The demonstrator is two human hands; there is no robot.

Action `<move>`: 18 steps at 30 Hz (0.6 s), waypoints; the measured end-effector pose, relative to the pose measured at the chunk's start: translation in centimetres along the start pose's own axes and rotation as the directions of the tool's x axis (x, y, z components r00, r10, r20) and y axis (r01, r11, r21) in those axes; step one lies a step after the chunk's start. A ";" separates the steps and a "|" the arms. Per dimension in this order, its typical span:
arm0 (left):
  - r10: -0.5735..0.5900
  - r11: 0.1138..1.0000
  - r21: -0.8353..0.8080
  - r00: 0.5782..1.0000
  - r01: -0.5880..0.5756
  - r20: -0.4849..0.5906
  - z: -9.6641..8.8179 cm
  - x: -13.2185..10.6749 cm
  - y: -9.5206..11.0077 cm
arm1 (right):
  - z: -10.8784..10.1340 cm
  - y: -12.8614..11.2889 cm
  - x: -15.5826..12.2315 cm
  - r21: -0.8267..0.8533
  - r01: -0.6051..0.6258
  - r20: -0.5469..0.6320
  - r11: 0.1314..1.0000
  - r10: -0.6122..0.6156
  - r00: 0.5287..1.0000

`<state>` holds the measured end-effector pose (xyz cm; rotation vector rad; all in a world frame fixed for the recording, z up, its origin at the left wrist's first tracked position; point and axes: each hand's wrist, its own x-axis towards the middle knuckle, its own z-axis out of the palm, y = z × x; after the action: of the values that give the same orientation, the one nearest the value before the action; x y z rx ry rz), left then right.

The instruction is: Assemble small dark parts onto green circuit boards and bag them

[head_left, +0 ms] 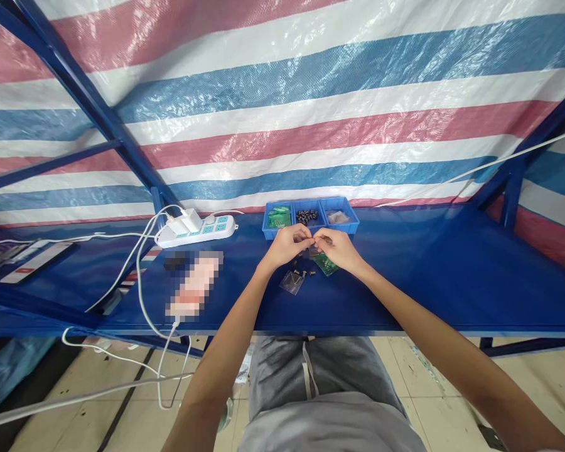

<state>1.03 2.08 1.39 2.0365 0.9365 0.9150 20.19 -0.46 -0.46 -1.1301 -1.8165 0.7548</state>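
My left hand (289,245) and my right hand (335,246) meet over the table, just in front of the blue bins, with fingertips pinched close together. Whatever is between the fingers is too small to make out. Beneath my right hand lies a green packet (327,265), partly covered by the hand. A small clear plastic bag (292,282) with small pieces inside lies nearer to me. A few loose small metal-looking pieces (312,273) are scattered beside it.
Behind my hands, a blue three-part bin (265,227) holds green packets (279,216), small dark parts (307,216) and clear bags (338,217). To the left are a white power strip (200,232), a blurred-out phone (195,285) and loose white cables (140,295). Blue frame posts (94,113) flank the table (433,270).
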 end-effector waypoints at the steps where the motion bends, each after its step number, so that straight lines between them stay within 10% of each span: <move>1: 0.002 1.000 0.006 1.000 -0.002 -0.004 0.0 0.0 0.0 | 0.0 0.0 0.0 -0.016 0.010 -0.005 1.000 -0.010 1.000; 18: 0.033 0.999 0.037 0.999 -0.032 -0.041 0.2 0.1 0.0 | 0.5 -0.4 -0.1 -0.121 0.044 -0.036 0.992 -0.049 0.998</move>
<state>1.25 2.07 1.29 2.0760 0.9512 0.9682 19.67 -0.73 -0.41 -1.1678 -1.8694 0.5986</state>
